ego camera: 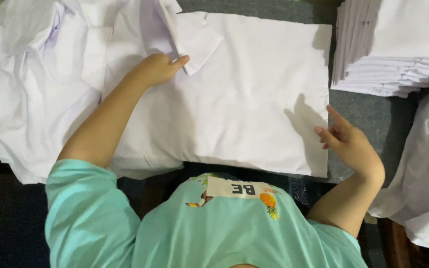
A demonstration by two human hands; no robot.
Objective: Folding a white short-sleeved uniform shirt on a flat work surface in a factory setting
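Observation:
A white shirt [244,94] lies flat across the grey table [373,116] in front of me. My left hand [157,67] rests on the shirt's upper left part, fingers curled beside a folded sleeve or collar flap [194,42]. My right hand [346,141] hovers at the shirt's right edge with fingers apart, holding nothing. My turquoise printed T-shirt [209,223] fills the bottom of the view.
A neat stack of folded white shirts [393,54] stands at the back right. A loose heap of white garments [40,84] lies on the left. More crumpled white cloth [428,183] hangs at the right edge.

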